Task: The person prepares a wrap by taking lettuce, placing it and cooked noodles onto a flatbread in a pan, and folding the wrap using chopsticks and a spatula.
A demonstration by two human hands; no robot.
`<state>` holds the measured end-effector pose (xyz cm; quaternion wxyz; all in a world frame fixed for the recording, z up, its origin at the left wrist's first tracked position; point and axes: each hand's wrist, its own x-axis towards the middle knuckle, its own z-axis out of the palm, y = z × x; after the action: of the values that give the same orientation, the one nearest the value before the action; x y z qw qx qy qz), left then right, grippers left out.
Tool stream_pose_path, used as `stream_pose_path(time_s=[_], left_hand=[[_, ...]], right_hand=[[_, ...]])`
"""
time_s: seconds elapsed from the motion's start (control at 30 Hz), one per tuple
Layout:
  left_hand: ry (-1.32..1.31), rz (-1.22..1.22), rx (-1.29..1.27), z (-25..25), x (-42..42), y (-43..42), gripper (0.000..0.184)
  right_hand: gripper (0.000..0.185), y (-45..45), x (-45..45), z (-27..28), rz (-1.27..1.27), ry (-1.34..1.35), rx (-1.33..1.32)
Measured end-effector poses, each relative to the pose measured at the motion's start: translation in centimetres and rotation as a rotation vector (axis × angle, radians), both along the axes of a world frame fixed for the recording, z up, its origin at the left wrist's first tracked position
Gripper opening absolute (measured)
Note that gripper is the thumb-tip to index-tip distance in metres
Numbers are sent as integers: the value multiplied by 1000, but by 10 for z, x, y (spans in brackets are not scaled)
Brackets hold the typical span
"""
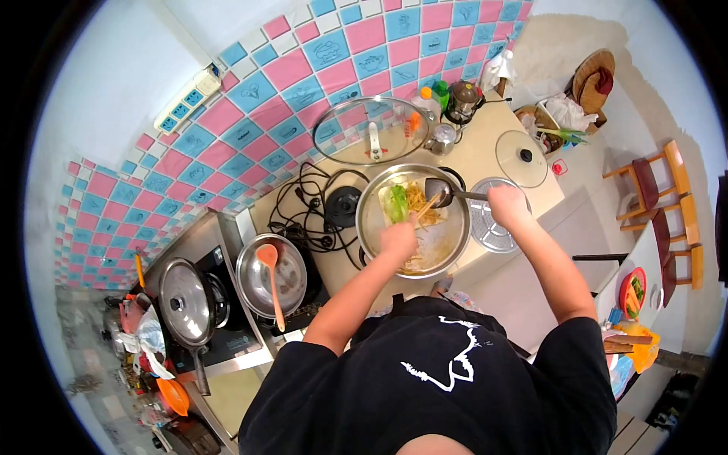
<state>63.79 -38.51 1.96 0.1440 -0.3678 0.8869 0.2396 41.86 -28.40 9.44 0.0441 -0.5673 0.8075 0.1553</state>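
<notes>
My right hand (506, 205) is closed round the handle of a dark spatula (440, 191), whose blade rests inside a wide steel pan (362, 216) on the counter. My left hand (400, 241) is over the pan's near left part, its fingers closed on light wooden chopsticks (426, 208). Between the two tools lie yellowish-brown strips of food (415, 199). A green leafy vegetable (396, 203) sits at the left of the food. Some liquid shows in the pan's lower right part.
A glass lid (373, 125) stands behind the pan. Black cables (303, 205) lie to its left, beside a wok (284, 292) holding an orange ladle (267, 256). A perforated steel tray (493, 227) and another glass lid (522, 171) are on the right.
</notes>
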Motion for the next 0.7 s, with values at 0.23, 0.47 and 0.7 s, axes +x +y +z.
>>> stream_pose_path(time_s=[0.23, 0.47, 0.7], left_hand=[[80, -33, 22, -51, 5, 18, 55], [76, 87, -35, -53, 22, 17, 54], [171, -89, -144, -65, 17, 23, 54]], right_hand=[[21, 54, 8, -25, -365, -323, 17], [24, 76, 12, -41, -511, -395, -88], [26, 67, 24, -39, -475, -383, -120]])
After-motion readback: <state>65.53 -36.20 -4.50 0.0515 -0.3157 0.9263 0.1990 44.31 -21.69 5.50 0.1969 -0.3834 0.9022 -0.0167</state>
